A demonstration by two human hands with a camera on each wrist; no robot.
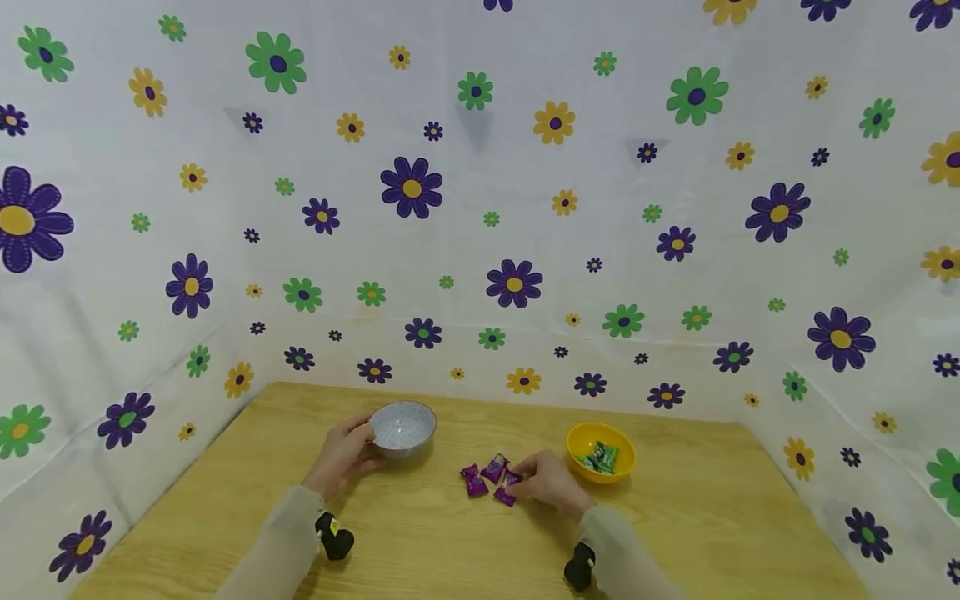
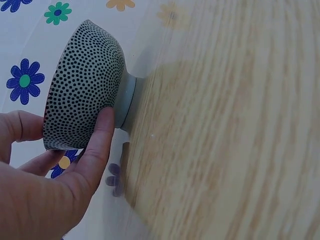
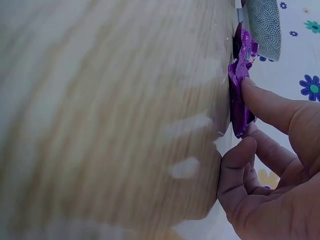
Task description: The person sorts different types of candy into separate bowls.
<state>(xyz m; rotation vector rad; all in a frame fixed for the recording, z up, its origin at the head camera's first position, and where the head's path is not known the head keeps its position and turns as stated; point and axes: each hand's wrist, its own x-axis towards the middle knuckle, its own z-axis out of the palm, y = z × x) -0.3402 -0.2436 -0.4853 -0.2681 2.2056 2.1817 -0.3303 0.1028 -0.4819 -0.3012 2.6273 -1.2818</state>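
Observation:
A patterned bowl [image 1: 406,430] with a red rim stands upright on the table, left of centre. My left hand [image 1: 347,454] grips its near left side; in the left wrist view a finger lies along the dotted outer wall [image 2: 85,85] close to the foot, and another digit is at the rim. Several small purple wrapped candies [image 1: 474,481] lie together in the middle. My right hand [image 1: 551,482] pinches the nearest right one, a purple candy [image 3: 239,107], between thumb and fingers, low at the tabletop. The fingers partly hide that candy.
A yellow bowl [image 1: 622,473] holding several green wrapped candies [image 1: 602,457] stands right of the right hand. The wooden table [image 1: 420,542] ends at a white flowered cloth [image 1: 465,250] behind and at both sides.

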